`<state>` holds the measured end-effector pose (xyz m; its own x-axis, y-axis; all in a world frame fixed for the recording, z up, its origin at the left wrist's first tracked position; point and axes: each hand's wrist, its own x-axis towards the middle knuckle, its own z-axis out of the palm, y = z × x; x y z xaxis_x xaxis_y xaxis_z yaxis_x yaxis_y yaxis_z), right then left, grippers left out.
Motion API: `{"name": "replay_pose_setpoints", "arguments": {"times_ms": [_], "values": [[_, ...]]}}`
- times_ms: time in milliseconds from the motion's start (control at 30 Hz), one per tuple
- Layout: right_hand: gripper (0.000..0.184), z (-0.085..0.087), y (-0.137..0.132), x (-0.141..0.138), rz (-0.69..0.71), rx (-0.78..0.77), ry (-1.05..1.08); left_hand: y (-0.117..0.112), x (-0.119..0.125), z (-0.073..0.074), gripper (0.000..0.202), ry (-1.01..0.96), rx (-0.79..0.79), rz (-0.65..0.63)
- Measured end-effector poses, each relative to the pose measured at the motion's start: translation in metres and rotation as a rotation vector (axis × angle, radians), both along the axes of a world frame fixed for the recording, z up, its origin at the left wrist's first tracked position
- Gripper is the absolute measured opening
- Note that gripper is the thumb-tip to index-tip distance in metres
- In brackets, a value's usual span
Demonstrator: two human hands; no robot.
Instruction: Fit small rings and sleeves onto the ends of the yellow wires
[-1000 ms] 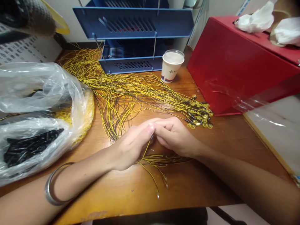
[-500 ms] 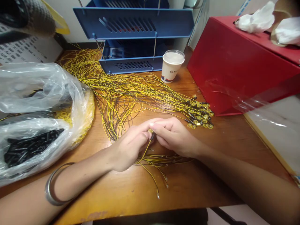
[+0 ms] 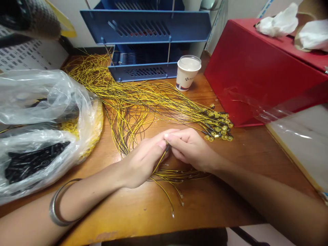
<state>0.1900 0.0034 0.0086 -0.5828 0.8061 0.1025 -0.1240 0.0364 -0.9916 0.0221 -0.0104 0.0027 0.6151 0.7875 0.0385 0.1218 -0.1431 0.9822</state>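
Observation:
My left hand [image 3: 143,162] and my right hand [image 3: 191,148] meet fingertip to fingertip over the wooden desk [image 3: 217,201]. Both pinch the dark end of one thin yellow wire [image 3: 159,161] that hangs down between them. Under the hands lie a few loose yellow wires [image 3: 174,191] with small metal tips. A large spread of yellow and black wires [image 3: 138,102] fans across the desk behind the hands. Their ends carry yellow connectors [image 3: 217,124] bunched at the right.
A clear plastic bag [image 3: 38,130] with small black parts and yellow coils sits at left. Blue stacked trays [image 3: 146,27] stand at the back, a lidded paper cup [image 3: 188,71] beside them. A red box [image 3: 256,68] is at right, a plastic-covered board [image 3: 302,136] below it.
The fingertips have shifted slightly on the wire end; the hands stay in the same place. Nothing else has moved.

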Motion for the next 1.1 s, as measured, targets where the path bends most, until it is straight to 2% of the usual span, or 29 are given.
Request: {"name": "replay_pose_setpoints", "arguments": {"times_ms": [167, 367, 633, 833, 1100], "values": [[0.058, -0.0001, -0.0009, 0.0003, -0.028, -0.040, 0.049, -0.0001, 0.0005, 0.0013, 0.046, 0.011, 0.006, -0.002], [0.057, 0.0000, -0.0010, -0.0003, 0.001, -0.059, 0.074, -0.0001, 0.0002, -0.0008, 0.046, -0.012, 0.002, -0.002], [0.057, -0.0036, -0.0011, 0.0016, 0.007, 0.021, -0.040, 0.0016, -0.0013, -0.0007, 0.047, -0.030, 0.068, -0.051], [0.059, -0.0079, 0.0000, 0.0045, -0.037, 0.096, -0.073, 0.0002, -0.0015, -0.0009, 0.042, -0.010, 0.013, -0.001], [0.058, -0.0019, -0.0007, 0.0006, 0.014, -0.024, 0.027, -0.0001, 0.0014, 0.0007, 0.048, -0.013, -0.014, 0.002]]}}
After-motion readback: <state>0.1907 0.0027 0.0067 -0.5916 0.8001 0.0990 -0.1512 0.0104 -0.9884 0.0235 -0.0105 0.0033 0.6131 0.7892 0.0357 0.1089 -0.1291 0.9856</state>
